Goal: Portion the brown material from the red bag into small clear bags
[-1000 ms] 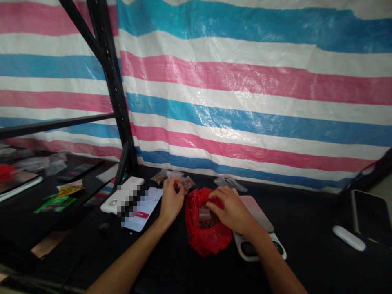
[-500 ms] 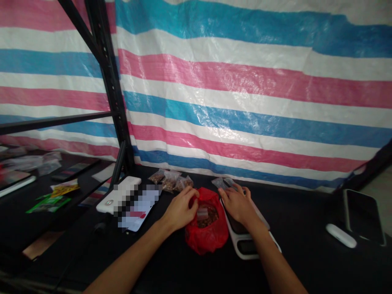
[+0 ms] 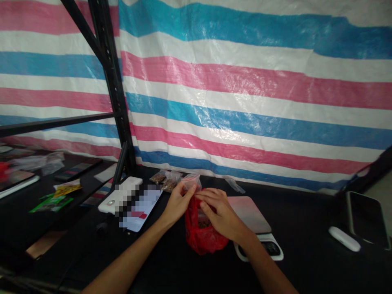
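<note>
My left hand (image 3: 178, 203) has thumb and fingers closed on a small clear zip bag (image 3: 192, 181) with a reddish strip near its top. My right hand (image 3: 219, 212) is at the same bag's lower right side, fingers pressed together; its fingertips' hold is partly hidden. Both hands are above a red plastic bag (image 3: 206, 242), open at the top. Small brown pieces (image 3: 203, 224) are inside it, partly covered by my right hand. Right of the red bag is a white kitchen scale (image 3: 251, 214) with a metal plate, its front partly behind my right forearm.
Filled small bags (image 3: 169, 181) lie at the back, and a flat clear bag (image 3: 235, 185) lies behind the scale. A white device (image 3: 131, 185) and a phone-like slab (image 3: 142, 208) are left. A white case (image 3: 344, 239) and a dark phone (image 3: 368, 218) lie right.
My right hand has moved left from over the scale to the red bag. One clear bag from behind the scale is now between my hands. The scale's plate is uncovered.
</note>
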Tool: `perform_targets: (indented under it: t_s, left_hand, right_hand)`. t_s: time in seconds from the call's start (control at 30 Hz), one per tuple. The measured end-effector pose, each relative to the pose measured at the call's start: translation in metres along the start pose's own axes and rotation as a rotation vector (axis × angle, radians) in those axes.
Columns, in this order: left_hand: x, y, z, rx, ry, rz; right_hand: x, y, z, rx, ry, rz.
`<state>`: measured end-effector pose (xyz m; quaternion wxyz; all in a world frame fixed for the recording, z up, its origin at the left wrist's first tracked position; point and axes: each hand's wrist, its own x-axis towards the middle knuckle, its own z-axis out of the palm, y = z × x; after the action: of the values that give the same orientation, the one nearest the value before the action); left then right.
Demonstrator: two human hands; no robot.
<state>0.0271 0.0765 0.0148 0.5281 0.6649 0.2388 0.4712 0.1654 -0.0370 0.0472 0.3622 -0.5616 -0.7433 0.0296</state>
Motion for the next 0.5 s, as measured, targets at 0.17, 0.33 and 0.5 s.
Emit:
perform_targets:
  t_s: [0.17,0.33,0.5]
  left_hand:
    - [-0.001,0.000,0.002,0.106,0.042,0.114]
    - [-0.014,0.008,0.006,0.246,-0.114,0.239]
    - [-0.048,0.042,0.033,0.536,0.148,0.450]
  right_hand:
    - [0.001,0.004,0.005,0.022,0.137,0.018]
    - [0.002,0.014,0.011,0.061,0.293,0.195]
    - [0.003,0.024,0.010,-0.103,0.397,0.279]
